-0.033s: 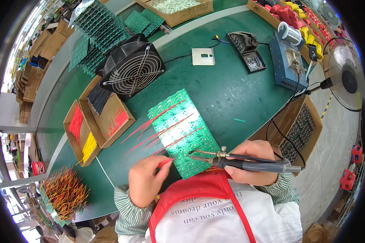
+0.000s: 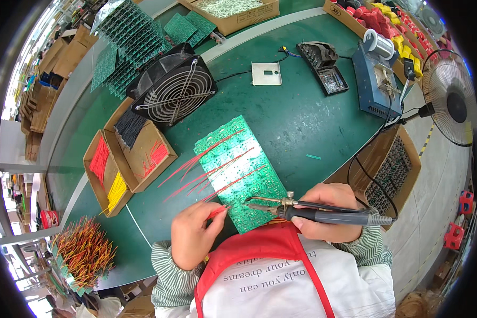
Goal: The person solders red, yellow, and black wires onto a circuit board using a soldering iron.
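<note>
Left hand [image 2: 191, 233], shifted slightly rightward; I log the circuit board [image 2: 244, 165] on the green tabletop [image 2: 297, 143], three rows laid with red wires [image 2: 197, 158], lower rows probably left to do. Left fingers pinched closed on more red strands [image 2: 215, 212]; right hand [image 2: 336, 196] wrapped around a soldering iron [image 2: 328, 216]. Wire box [image 2: 130, 164] off the left edge; tabletop room rightward, toward the blue station [image 2: 373, 87].

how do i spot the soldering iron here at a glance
On the green table, find the board with red wires across it. Beside its near end, the right hand holds the iron. Unlike those thin wires, it is thick and grey-handled.
</note>
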The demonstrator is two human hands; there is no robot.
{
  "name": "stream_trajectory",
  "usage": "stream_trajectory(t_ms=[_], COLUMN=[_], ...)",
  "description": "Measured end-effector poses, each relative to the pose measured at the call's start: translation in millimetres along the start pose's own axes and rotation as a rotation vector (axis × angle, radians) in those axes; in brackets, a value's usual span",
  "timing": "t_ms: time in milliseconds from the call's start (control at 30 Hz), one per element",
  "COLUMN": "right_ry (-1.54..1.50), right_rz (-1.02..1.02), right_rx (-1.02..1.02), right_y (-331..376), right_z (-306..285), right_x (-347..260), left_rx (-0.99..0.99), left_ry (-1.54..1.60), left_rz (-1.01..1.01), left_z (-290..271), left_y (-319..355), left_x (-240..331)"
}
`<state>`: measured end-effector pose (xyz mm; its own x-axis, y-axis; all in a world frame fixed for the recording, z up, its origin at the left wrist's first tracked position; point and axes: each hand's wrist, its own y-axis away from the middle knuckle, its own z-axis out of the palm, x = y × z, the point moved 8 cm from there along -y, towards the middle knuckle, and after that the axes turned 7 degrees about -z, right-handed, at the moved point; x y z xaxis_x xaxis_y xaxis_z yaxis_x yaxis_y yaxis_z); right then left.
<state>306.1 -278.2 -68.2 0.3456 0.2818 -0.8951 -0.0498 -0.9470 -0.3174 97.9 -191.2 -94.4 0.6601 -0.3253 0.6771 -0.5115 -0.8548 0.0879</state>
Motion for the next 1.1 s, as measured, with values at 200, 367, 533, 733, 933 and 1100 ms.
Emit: stream_trajectory(t_ms=[200,367,533,733,933,1100], right_ry=[-0.039,-0.032,-0.043,-0.006,-0.01,0.001], right_rz=[0.059,0.065,0.1,0.057,0.004,0.008], right_rx=[-0.037,-0.045,-0.057,-0.08,-0.024,-0.01], right_y=[-2,-2,-5,-8,-7,-2], right_z=[9,12,14,14,8,3], right_x=[1,3,6,6,5,5], left_rx=[-0.053,-0.077,-0.092,-0.143,-0.147,0.065], left_ry=[0.07,0.073,0.115,0.123,0.139,0.066], left_rz=[0.006,-0.005,-0.002,-0.03,-0.016,-0.057], left_z=[11,12,14,16,16,-19], left_y=[-5,-7,-9,-12,-13,-12], left_x=[-2,-8,-10,-12,-14,-20])
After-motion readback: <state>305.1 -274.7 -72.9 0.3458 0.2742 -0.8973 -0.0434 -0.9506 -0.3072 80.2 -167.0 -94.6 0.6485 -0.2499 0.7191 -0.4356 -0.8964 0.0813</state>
